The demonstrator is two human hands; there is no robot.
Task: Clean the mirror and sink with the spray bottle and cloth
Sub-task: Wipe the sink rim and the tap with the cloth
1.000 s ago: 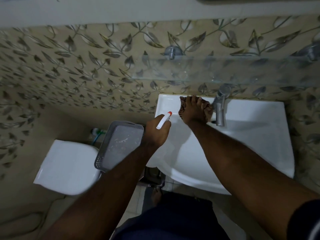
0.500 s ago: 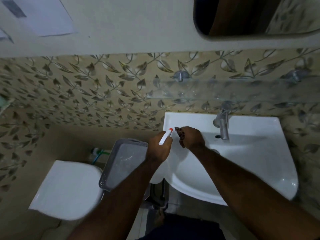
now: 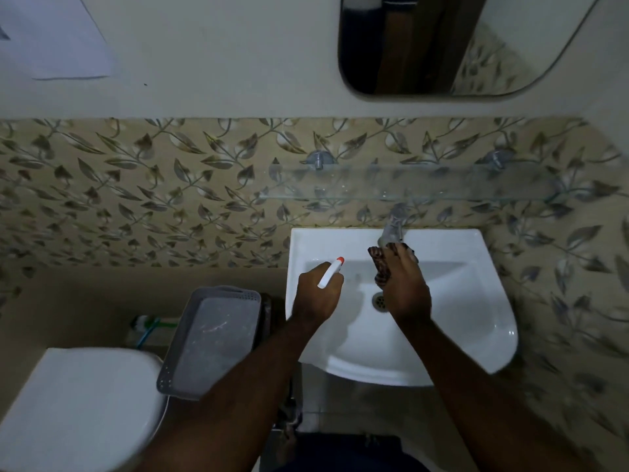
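A white toilet lid [image 3: 78, 403] sits at the far left, with a grey perforated basket [image 3: 214, 338] just beside the white sink [image 3: 476, 301]. The left hand [image 3: 316, 298] is closed around the spray bottle [image 3: 331, 272], its orange-tipped nozzle over the basin. The right hand [image 3: 405, 291] grips the dark patterned cloth [image 3: 379, 265] below the tap [image 3: 391, 229]. The mirror [image 3: 442, 42] hangs above the sink.

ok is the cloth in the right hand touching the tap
Cannot tell. In the head view the cloth in the right hand overlaps the blurred tap, so neither contact nor gap shows plainly.
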